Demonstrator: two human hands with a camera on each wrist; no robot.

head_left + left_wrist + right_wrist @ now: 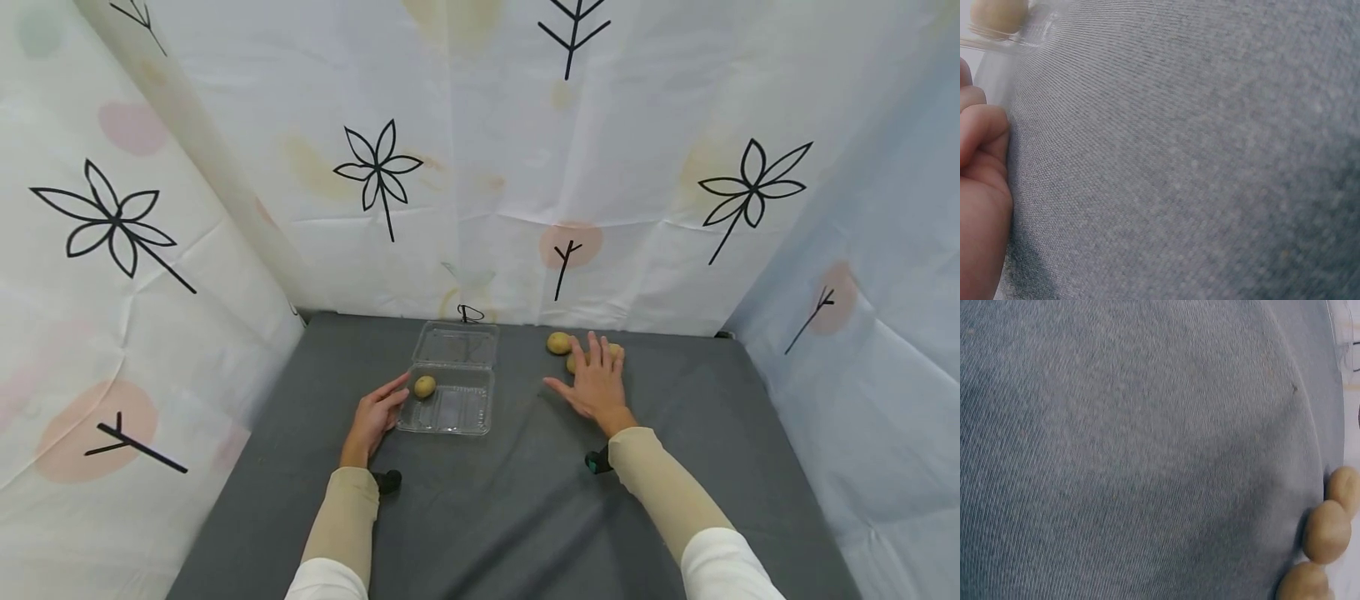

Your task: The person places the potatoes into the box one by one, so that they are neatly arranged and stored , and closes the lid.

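A clear plastic clamshell container (450, 430) lies open on the grey table, its lid (456, 343) folded back toward the wall. One small potato (424, 387) sits in the left part of its base; the left wrist view shows this potato (999, 15) blurred through the plastic. My left hand (375, 418) holds the container's left edge, fingers bent in the left wrist view. My right hand (597, 387) is spread over several potatoes at the back right, partly hiding them. One potato (558, 342) shows left of its fingertips. In the right wrist view, a potato (1327, 532) sits between others.
The grey cloth-covered table (517, 500) carries everything. A printed white curtain (487, 167) stands along its back edge, with more curtain at both sides. A small black looped cord (470, 314) is at the back edge behind the lid.
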